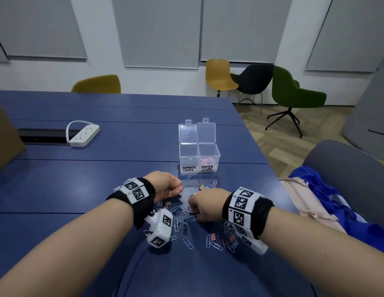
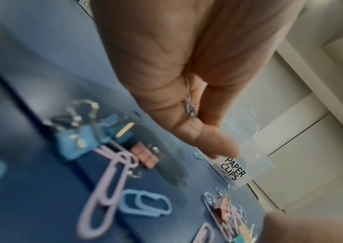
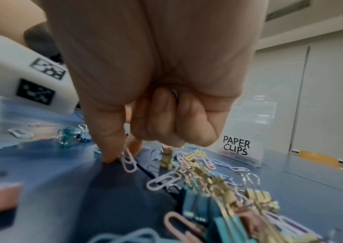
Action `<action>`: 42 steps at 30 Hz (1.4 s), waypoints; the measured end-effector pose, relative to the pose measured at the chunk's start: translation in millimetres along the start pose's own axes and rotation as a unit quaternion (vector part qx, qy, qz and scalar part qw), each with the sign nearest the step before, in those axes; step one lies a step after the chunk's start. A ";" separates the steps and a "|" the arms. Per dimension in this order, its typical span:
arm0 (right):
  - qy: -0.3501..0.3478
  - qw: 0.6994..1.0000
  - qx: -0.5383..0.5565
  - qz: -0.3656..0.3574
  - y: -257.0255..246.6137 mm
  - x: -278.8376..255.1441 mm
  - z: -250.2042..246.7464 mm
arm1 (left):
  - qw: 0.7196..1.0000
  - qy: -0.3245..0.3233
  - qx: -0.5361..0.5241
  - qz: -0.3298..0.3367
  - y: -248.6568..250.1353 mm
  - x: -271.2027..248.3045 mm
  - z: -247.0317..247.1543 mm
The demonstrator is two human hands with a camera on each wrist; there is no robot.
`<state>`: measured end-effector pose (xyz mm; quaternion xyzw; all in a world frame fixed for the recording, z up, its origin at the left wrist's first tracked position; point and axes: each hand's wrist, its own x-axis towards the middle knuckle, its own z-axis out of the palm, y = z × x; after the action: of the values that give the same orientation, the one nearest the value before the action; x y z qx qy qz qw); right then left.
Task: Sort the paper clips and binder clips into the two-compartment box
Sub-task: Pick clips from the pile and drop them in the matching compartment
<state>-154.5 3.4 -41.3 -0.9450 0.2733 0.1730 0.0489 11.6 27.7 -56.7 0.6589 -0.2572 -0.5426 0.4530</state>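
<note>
1. Two-compartment box (image 1: 199, 156) stands at about 12 o'clock from the hands on the blue table (image 1: 79, 179), both lids up. Left cell is labelled BINDER CLIPS, right cell PAPER CLIPS. Pink paper clips in box (image 1: 206, 161) sit in the right cell; can't tell whether the left cell holds anything.
2. Loose pile of clips (image 1: 186, 219) – paper clips and binder clips mixed – is spread on the table just short of the box, mostly under and between the two hands, trailing toward 5 o'clock.
3. Left hand (image 1: 165, 185): fingers curled in, with a small wire clip (image 2: 190, 108) pinched between thumb and fingers (blurred in the left wrist view, kind unclear). It hovers over the pile, at 10 o'clock from the right hand.
4. Right hand (image 1: 205, 203): down on the pile, outer fingers folded into the palm with something bluish tucked among them – can't tell what. Its thumb tip touches the table just beside a pink paper clip (image 3: 128, 162).
5. White power strip (image 1: 84, 133) lies well apart at 10 o'clock; a beige bag (image 1: 302, 198) sits at 3 o'clock, off the table edge.
</note>
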 end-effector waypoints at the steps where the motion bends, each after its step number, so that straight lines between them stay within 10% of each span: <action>1: 0.000 1.000 -0.007 -0.004 -0.7 1.0 0.2 | 1.000 0.009 0.002 -0.009 4.1 3.8 3.2; 9: 0.009 0.998 -0.066 -0.013 -3.7 3.9 2.1 | 0.982 0.047 0.175 -0.053 28.2 19.0 28.6; 13: 0.007 1.000 -0.009 0.006 5.1 -1.4 -4.0 | 0.846 0.095 0.515 0.101 26.4 23.1 42.3; 18: 0.042 0.974 0.216 0.046 33.6 -7.8 -22.5 | 0.759 0.055 0.641 0.101 14.8 26.9 48.1; 27: 0.058 0.724 0.680 0.099 66.1 -18.6 -6.3 | 0.789 0.065 0.603 0.103 13.7 21.7 39.5; 36: 0.042 0.656 0.747 0.102 63.3 -25.4 3.3 | 0.729 0.042 0.682 0.037 17.1 3.4 43.0; 42: 0.012 0.692 0.704 0.158 72.5 -27.7 -4.0 | 0.801 0.007 0.599 0.023 23.9 -20.1 48.2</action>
<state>-213.8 -44.9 -27.6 -0.5784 0.4609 -0.0761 0.6688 -36.0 18.1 -26.1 0.7965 -0.5428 -0.2657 -0.0175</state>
